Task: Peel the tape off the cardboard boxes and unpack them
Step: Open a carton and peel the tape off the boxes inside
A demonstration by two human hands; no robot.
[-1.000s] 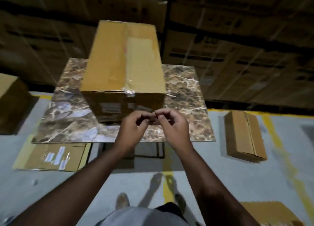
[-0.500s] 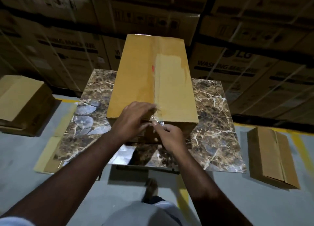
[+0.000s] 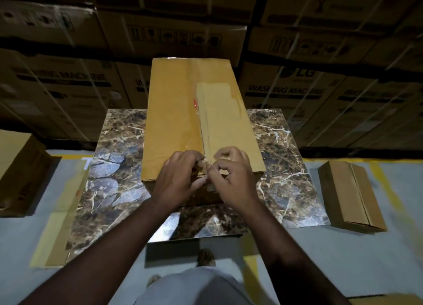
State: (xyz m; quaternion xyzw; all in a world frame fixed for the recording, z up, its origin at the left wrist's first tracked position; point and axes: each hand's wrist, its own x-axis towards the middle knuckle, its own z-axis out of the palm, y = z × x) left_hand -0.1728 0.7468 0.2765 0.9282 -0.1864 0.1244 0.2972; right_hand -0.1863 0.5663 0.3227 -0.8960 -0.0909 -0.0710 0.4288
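Centrally in the frame, a tall cardboard box (image 3: 183,119) lies on a marble-patterned table (image 3: 283,167), its long top running toward the upper middle, with clear tape (image 3: 207,130) along the centre seam. At the box's near edge, the left hand (image 3: 178,178) and the right hand (image 3: 233,178) sit close together, fingers curled; both pinch the tape end where it folds over the edge. At the right of the frame a small closed box (image 3: 350,192) lies on the grey floor, well apart from the table; another box (image 3: 18,167) stands at the left edge. Stacked washing-machine cartons (image 3: 297,87) fill the upper frame behind
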